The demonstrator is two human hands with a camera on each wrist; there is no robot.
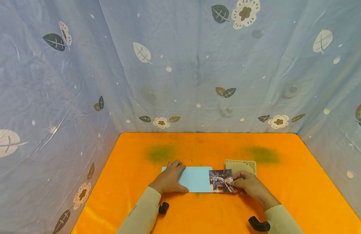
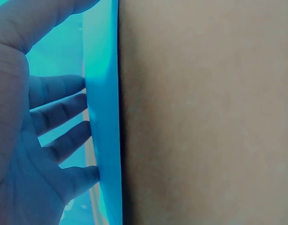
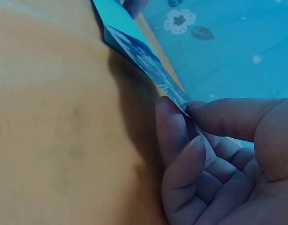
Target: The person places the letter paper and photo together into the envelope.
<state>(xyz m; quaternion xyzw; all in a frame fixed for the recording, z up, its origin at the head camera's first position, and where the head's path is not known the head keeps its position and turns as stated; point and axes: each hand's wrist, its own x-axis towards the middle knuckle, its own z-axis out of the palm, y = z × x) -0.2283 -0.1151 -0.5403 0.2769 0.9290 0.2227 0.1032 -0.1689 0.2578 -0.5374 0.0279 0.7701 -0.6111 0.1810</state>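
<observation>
A light-blue envelope [image 1: 198, 179] lies crosswise in front of me in the head view. My left hand [image 1: 172, 178] spans its left part, fingers at the far edge and thumb at the near edge. In the left wrist view the fingertips touch the edge of the envelope [image 2: 104, 112]. My right hand [image 1: 250, 187] pinches the right end of a dark, colourful photo card [image 1: 220, 180] between thumb and fingers. The card's left end meets the envelope's right end. Blue paper shows on both sides of the photo card [image 3: 144, 58] in the right wrist view.
Behind the right hand lies a small stack of beige cards [image 1: 240, 165] with a brown ornamental corner. All this rests on an orange-covered table [image 1: 195, 146] with greenish stains. Blue-grey curtains [image 1: 195, 81] with leaf and flower prints enclose it at the back and sides.
</observation>
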